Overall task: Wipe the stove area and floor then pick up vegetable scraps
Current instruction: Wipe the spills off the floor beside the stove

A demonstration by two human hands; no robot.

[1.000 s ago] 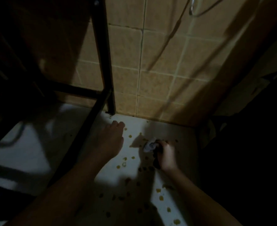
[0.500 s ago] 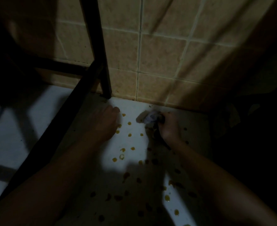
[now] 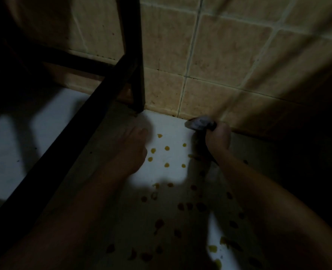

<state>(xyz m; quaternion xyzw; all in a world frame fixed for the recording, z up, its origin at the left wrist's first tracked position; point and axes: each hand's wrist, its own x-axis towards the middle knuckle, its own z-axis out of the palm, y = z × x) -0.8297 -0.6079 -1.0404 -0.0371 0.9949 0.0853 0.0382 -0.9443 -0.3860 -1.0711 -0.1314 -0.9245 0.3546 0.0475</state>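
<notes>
A: Floor [image 3: 173, 131] looks messy. Where?
B: Little yellow bits [image 3: 167, 148] lie between the two hands.
A: Who has the cloth [image 3: 200, 122]?
B: The right hand [image 3: 217, 140]. Its fingers curl tight round it, by the wall [image 3: 219, 55].
A: And the left hand [image 3: 130, 152]?
B: It rests on the floor beside the black leg [image 3: 134, 55]. Too dark to tell if its fingers are flat.
A: What could go wrong?
B: The cloth may smear the bits or push them under the leg. Some may hide in the dark.

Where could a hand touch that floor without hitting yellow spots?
Bare floor lies left of the black frame bar and along the wall between frame leg and cloth. Between left hand and right hand, and nearer, yellow spots crowd it.
</notes>
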